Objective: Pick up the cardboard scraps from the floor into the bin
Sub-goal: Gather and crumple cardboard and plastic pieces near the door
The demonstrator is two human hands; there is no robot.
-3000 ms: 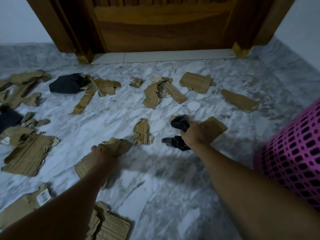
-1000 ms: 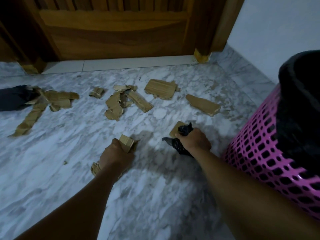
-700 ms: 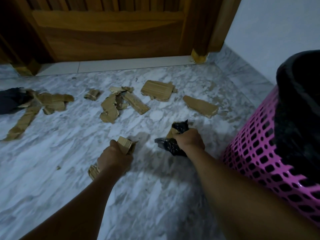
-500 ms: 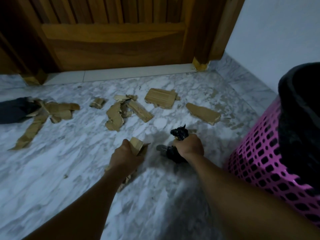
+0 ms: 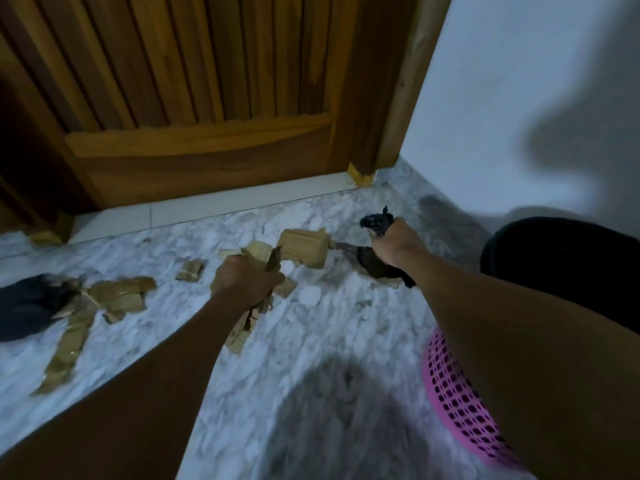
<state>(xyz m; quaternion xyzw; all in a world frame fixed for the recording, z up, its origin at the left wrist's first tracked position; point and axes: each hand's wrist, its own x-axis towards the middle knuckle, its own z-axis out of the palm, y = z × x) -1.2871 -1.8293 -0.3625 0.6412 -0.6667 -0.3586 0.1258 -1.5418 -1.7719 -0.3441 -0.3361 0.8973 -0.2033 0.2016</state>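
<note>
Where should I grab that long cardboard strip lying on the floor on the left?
Pinch the long cardboard strip across its narrow width close to its near end, coming down from above. It lies flat on the marble floor, and that end sits free, while its far end runs into other cardboard scraps.

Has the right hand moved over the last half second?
Yes. The right hand was below the rectangular cardboard scrap in the image; now it sits level with it, to its right, farther toward the door.
</note>
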